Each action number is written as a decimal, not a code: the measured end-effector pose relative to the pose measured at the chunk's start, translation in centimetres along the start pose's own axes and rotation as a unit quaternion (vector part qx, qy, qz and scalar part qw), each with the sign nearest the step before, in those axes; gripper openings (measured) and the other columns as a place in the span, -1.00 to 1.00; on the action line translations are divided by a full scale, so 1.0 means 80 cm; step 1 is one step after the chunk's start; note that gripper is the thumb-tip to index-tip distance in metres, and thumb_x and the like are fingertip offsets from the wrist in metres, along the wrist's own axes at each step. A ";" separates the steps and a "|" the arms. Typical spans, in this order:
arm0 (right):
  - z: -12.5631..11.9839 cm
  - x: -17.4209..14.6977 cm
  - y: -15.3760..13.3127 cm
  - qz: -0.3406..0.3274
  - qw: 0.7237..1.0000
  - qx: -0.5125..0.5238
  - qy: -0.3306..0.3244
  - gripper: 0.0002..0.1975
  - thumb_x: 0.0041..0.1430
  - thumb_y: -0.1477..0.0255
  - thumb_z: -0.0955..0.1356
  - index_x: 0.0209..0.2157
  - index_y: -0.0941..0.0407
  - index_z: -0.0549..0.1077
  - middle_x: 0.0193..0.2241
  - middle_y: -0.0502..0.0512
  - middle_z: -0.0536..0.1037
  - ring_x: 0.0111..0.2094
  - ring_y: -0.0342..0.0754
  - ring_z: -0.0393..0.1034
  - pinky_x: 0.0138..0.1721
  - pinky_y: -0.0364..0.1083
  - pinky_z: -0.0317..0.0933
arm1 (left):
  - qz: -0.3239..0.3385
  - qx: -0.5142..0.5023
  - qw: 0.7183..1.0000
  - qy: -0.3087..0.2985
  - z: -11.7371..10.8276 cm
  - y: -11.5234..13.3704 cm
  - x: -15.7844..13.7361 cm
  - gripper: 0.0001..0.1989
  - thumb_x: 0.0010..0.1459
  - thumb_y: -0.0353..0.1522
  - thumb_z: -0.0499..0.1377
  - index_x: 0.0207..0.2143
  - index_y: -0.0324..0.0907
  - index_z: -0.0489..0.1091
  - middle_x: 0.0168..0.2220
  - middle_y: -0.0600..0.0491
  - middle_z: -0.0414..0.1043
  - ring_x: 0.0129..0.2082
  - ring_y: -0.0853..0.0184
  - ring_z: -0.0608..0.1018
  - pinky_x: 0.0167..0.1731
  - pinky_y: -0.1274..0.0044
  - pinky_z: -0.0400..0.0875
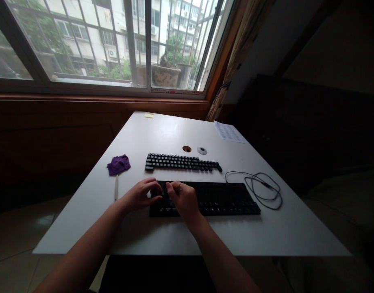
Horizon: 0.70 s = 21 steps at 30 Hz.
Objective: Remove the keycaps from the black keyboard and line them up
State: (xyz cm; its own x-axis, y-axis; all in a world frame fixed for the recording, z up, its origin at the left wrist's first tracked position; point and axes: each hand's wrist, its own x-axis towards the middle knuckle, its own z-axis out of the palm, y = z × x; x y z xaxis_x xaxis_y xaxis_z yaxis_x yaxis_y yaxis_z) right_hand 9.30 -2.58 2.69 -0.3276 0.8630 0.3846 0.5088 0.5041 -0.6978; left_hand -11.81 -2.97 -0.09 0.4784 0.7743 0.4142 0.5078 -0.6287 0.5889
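A black keyboard [223,195] lies flat near the front of the white table [235,240]. Over its left end is my left hand [142,194], its fingers bent and the thumb apart from them, touching the keyboard. Close beside it, my right hand [184,200] is closed above the keys, thumb and fingertips drawn together. Whatever those fingertips hold is too small to make out. Just behind the keyboard, loose black keycaps [175,161] stand in rows. Parts of the keyboard's left half are hidden beneath both hands.
To the left lie a crumpled purple cloth [119,165] and a thin pale stick-like tool [116,188]. A coiled black cable [263,185] sits at the right. Further back are a cable hole [187,149], its round cover [202,150], a printed sheet [229,132] and yellow notes [148,115].
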 end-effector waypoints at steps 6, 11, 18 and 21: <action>0.002 0.001 0.003 -0.003 1.000 0.001 0.016 -0.62 0.35 0.21 0.22 -0.46 0.08 0.46 -0.57 0.02 0.52 -0.52 -0.11 0.41 -0.39 -0.18 0.19 | -0.001 0.010 1.000 0.007 0.005 -0.007 0.000 -0.89 0.17 -0.36 0.21 -0.25 -0.20 0.40 -0.34 0.03 0.37 -0.39 0.39 0.42 -0.37 0.56 0.38; 0.004 0.001 0.005 0.009 0.999 0.001 0.039 -0.62 0.34 0.21 0.23 -0.47 0.09 0.45 -0.60 0.01 0.50 -0.54 -0.12 0.41 -0.42 -0.19 0.19 | -0.015 0.011 1.000 0.018 0.009 -0.010 0.000 -0.91 0.15 -0.40 0.21 -0.27 -0.20 0.39 -0.34 0.04 0.39 -0.42 0.42 0.43 -0.41 0.59 0.38; 0.010 0.001 0.012 0.083 0.992 0.053 0.075 -0.61 0.33 0.17 0.23 -0.46 0.09 0.46 -0.69 -0.03 0.43 -0.63 -0.13 0.38 -0.51 -0.20 0.18 | -0.025 0.008 0.998 0.048 0.011 -0.010 0.002 -0.88 0.13 -0.43 0.21 -0.24 -0.20 0.39 -0.41 0.08 0.40 -0.48 0.44 0.42 -0.44 0.60 0.38; 0.013 0.001 0.014 0.116 0.985 0.093 0.093 -0.61 0.32 0.15 0.23 -0.43 0.10 0.47 -0.70 -0.05 0.43 -0.67 -0.14 0.37 -0.55 -0.20 0.18 | -0.016 -0.007 0.998 0.063 0.011 -0.009 0.003 -0.88 0.16 -0.42 0.21 -0.21 -0.21 0.43 -0.38 0.05 0.43 -0.44 0.43 0.46 -0.38 0.58 0.43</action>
State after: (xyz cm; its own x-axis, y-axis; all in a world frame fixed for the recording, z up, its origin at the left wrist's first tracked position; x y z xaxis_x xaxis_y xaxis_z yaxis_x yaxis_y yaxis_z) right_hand 9.07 -1.95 1.31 -0.0602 0.9541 0.2933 0.3932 0.2928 -0.8716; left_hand -11.42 -2.37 -1.00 0.3682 0.7973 0.4783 0.5105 -0.6033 0.6127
